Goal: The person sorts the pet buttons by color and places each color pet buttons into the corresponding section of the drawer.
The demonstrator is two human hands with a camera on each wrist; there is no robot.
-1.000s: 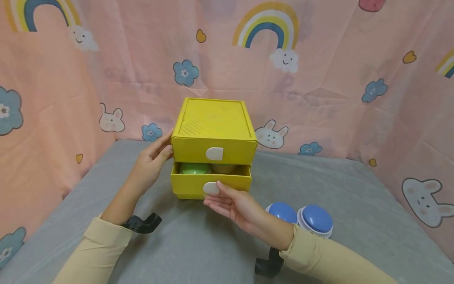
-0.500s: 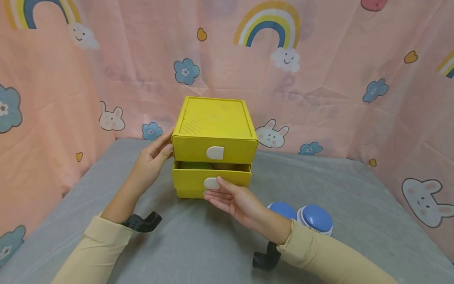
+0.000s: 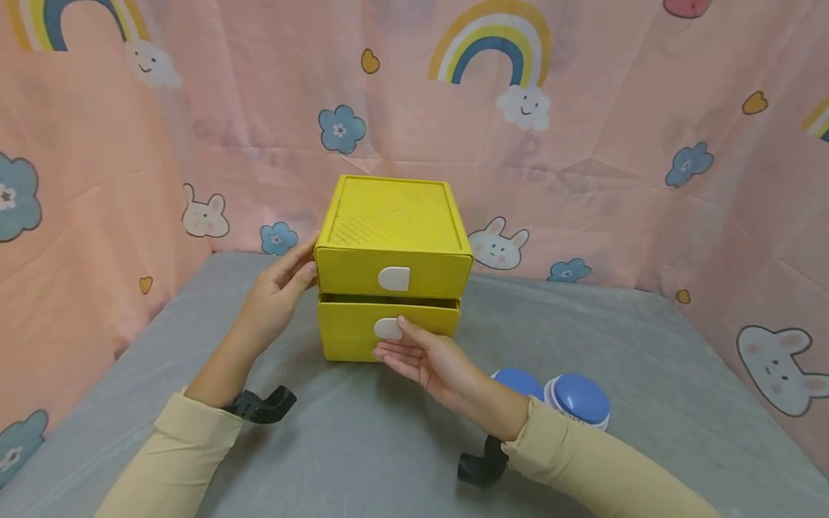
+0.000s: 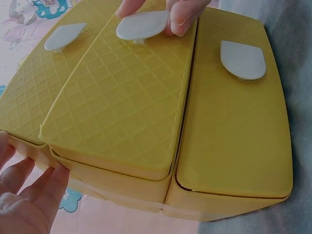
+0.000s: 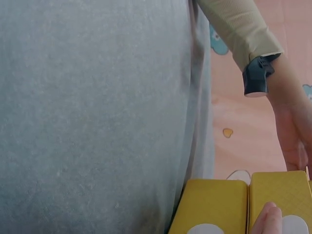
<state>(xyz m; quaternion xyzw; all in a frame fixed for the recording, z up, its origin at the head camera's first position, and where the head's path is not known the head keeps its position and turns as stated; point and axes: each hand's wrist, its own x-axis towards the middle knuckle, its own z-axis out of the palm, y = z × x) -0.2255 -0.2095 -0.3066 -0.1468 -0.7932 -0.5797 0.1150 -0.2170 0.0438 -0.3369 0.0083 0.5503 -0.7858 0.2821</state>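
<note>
A yellow drawer cabinet stands on the grey cloth. In the left wrist view three drawer fronts show, each with a white handle. The middle drawer sticks out slightly, leaving a narrow dark gap along its top edge in the head view. My right hand pinches its handle between thumb and fingers. My left hand rests against the cabinet's left side, fingers extended along it. The lowest drawer looks shut; in the head view my right hand and the middle drawer hide most of it.
Two blue domed things with white rims lie right of the cabinet; the nearer-right blue dome shows more fully, while my right forearm partly covers the other blue dome. A pink patterned curtain hangs behind the grey-covered table.
The middle drawer has slid inward with my right hand on its handle. The green thing and the one beside it inside are now out of sight. My left hand stays in place.
</note>
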